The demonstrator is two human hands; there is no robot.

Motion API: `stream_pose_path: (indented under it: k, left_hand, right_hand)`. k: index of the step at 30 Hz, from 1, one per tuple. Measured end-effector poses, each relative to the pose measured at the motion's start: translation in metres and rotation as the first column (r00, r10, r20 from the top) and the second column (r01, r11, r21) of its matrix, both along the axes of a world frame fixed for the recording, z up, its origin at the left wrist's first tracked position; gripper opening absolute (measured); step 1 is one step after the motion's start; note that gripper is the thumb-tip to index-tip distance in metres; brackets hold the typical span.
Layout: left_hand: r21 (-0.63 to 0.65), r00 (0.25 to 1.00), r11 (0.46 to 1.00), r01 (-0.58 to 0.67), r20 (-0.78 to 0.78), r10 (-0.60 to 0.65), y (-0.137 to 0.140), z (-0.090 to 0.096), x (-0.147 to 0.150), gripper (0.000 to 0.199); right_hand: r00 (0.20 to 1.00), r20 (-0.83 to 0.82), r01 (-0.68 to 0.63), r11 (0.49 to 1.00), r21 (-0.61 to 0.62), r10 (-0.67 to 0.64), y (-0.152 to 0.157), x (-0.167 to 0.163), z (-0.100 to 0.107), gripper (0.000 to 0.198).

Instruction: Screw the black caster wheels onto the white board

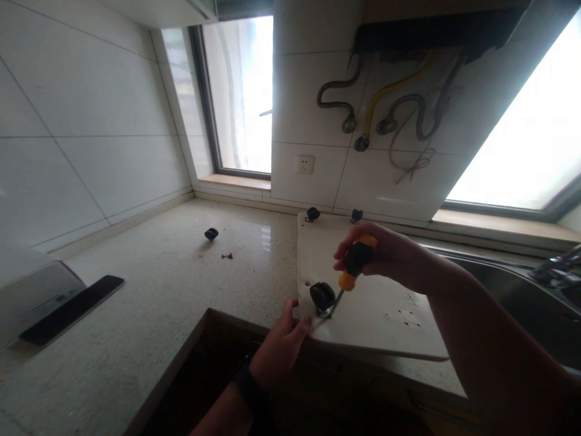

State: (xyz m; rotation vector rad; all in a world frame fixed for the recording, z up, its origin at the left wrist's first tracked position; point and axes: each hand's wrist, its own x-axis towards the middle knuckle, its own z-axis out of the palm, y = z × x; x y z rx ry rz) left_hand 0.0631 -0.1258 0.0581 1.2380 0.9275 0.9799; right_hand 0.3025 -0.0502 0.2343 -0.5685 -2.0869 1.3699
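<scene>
My right hand [379, 254] grips a yellow and black screwdriver [358, 261]. Its shaft slants down to the metal base of a black caster wheel [322, 296], near the front left corner of a white board [367, 327]. With its fingers closed on that same corner, my left hand [284, 345] holds the board by the edge. Two more casters, the back left one [313, 213] and another black caster [357, 215] further right, stand at the board's far edge. Bare screw holes [409, 319] show at the board's right. The screw under the tip is too small to make out.
A loose caster [211, 234] and a few small screws [227, 256] lie on the speckled countertop [158, 272]. A white appliance with a black strip [72, 309] is at left. To the right are a steel sink [503, 303] and faucet [558, 269].
</scene>
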Motion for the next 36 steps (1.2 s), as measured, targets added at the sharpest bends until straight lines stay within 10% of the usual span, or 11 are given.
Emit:
stream_pose_path:
  k: [6,12,14,18,23,27,36]
  left_hand:
    - [-0.042,0.998,0.999,0.014,0.063,-0.011,0.001,-0.006,0.003,0.045]
    - [-0.014,1.0,1.0,-0.01,0.014,0.01,0.0,-0.003,0.002,0.039]
    - [-0.022,1.0,1.0,-0.007,0.01,0.007,0.0,-0.001,0.002,0.04]
    - [-0.047,0.997,0.999,0.006,0.074,-0.003,0.001,-0.001,0.003,0.042]
    - [-0.108,0.998,0.994,-0.017,0.064,0.024,-0.001,-0.001,0.005,0.045]
    - [-0.123,0.998,0.991,-0.044,0.044,0.049,-0.002,-0.002,0.006,0.048]
    - [-0.125,0.995,0.992,-0.03,0.092,0.042,-0.001,-0.004,0.005,0.043]
  right_hand:
    - [0.956,0.079,0.271,0.951,0.146,-0.284,-0.032,-0.022,0.0,0.035]
    - [0.625,0.042,0.673,0.565,0.477,-0.78,-0.046,-0.035,-0.012,0.048]
    - [0.574,0.072,0.67,0.518,0.532,-0.816,-0.046,-0.034,-0.012,0.05]
    - [0.764,0.099,0.541,0.717,0.441,-0.637,-0.035,-0.021,-0.005,0.044]
    - [1.0,0.017,-0.002,0.986,0.168,-0.001,0.001,-0.007,0.006,0.03]
    - [0.954,-0.023,-0.3,0.952,-0.057,0.3,0.023,-0.01,0.006,0.021]
    - [0.908,-0.397,-0.223,0.957,-0.184,0.136,0.006,-0.054,-0.019,0.031]
